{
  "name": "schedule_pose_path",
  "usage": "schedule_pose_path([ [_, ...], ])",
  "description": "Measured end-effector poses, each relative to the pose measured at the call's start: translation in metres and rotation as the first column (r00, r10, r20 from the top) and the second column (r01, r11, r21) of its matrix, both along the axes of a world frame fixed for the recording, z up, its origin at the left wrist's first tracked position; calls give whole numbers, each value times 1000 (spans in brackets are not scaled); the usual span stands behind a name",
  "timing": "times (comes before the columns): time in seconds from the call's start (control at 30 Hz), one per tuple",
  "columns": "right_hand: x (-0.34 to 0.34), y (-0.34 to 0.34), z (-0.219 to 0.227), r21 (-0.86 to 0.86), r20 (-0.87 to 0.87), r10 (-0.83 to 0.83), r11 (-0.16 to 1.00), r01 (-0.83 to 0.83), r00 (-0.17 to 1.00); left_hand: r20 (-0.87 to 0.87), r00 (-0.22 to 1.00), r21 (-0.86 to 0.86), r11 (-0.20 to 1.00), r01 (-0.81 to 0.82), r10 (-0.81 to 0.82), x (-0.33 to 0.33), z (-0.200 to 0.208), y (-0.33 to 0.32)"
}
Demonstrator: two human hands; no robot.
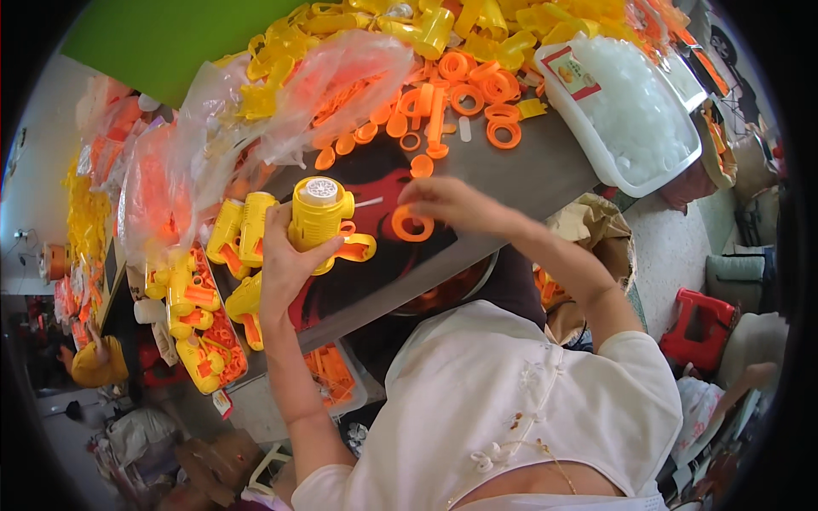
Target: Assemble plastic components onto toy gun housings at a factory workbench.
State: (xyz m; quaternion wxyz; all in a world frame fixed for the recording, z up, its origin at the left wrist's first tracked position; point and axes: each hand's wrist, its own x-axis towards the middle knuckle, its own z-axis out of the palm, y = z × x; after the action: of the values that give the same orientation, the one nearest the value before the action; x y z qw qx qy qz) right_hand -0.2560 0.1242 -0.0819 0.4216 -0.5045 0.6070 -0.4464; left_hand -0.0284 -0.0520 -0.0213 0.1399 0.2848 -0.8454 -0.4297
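My left hand is wrapped round a yellow plastic toy body shaped like a short tube with a handle. A white patterned disc sits in its upward end, and an orange part shows at its side. To the right, my right hand is blurred by motion, its fingers bent over the upper edge of an orange ring. Whether they grip the ring, I cannot tell. Several similar yellow bodies lie left of my left hand. A thin white stick shows between the hands.
Orange rings and small parts lie along the table's far side, with yellow pieces behind. Clear plastic bags spread at the far left. A white tub of translucent pieces stands far right. Beside my right arm is a paper bag.
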Motion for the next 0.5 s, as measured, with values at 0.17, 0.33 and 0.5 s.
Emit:
schedule_pose_path([
  [0.17, 24, -1, -24, -344, -720, -391, 918, 195, 573, -94, 993, 156, 986, -55, 70, 11, 21, 27],
  [0.33, 40, 4, -28, -188, -848, -114, 978, -92, 517, -207, 974, 114, 991, -73, 95, 16, -4, 33],
  [0.5, 15, -3, 15, -146, -252, -125, 985, 90, 960, -197, 978, -10, 997, -70, 67, -2, 2, 37],
])
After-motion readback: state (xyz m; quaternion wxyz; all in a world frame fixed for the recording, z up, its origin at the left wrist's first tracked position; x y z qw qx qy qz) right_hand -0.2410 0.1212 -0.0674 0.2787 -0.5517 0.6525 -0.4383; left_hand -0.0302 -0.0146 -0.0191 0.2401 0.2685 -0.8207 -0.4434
